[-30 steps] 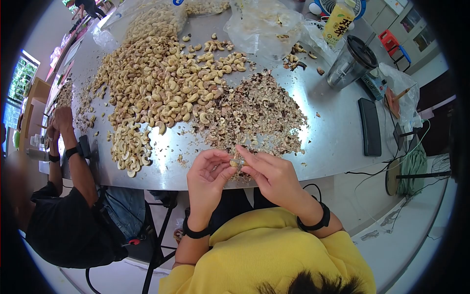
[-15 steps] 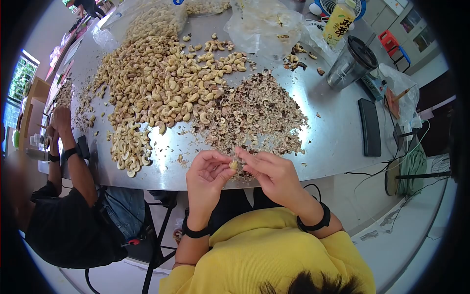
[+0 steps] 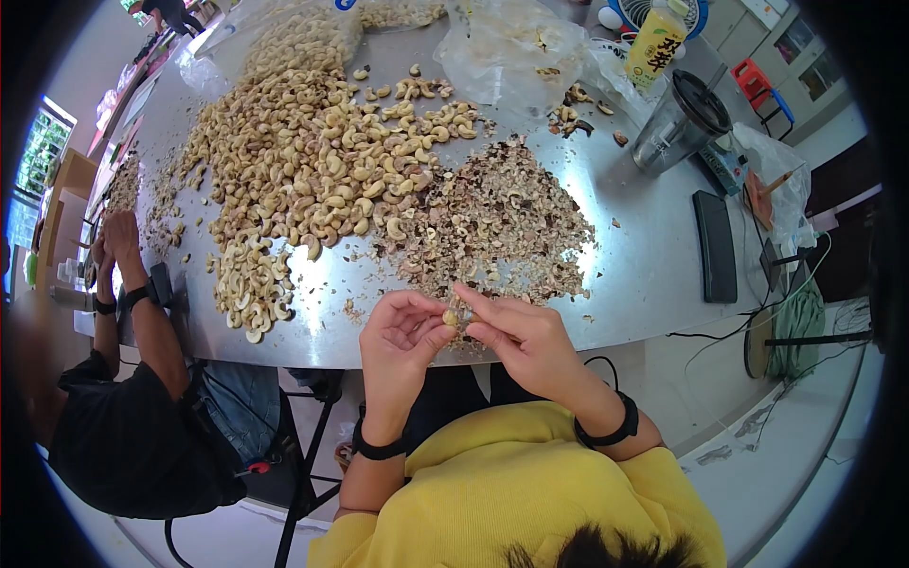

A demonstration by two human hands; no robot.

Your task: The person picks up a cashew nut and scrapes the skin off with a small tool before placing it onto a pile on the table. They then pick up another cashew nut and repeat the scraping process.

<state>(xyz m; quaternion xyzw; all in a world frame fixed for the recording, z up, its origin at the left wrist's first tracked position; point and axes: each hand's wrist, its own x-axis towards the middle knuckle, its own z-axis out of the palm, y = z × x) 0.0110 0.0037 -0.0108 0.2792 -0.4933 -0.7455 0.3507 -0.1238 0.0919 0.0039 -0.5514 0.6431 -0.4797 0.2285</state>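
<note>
A single cashew [image 3: 451, 318] is pinched between the thumb and fingers of my left hand [image 3: 401, 331], just over the table's near edge. My right hand [image 3: 526, 339] is closed beside it, thumb and index finger meeting at the nut. Something small and greyish shows in the right fingertips, too small to name. Directly beyond both hands spreads a heap of brown skin flakes and broken bits [image 3: 502, 222]. A large pile of cashews [image 3: 294, 151] lies to the left of the flakes. Paler cashews [image 3: 251, 289] form a smaller group near the front edge.
On the metal table [image 3: 644, 275] are a black phone [image 3: 715, 246], a lidded tumbler [image 3: 677, 123], a yellow-labelled bottle [image 3: 656, 47] and clear plastic bags [image 3: 511, 47]. A co-worker in a black shirt [image 3: 142, 445] sits at the left, hands at the table. Cables hang at the right.
The right thumb and fingers have shifted slightly against the cashew, and the nut has turned a little. The left hand stays in place. The co-worker's hands moved slightly.
</note>
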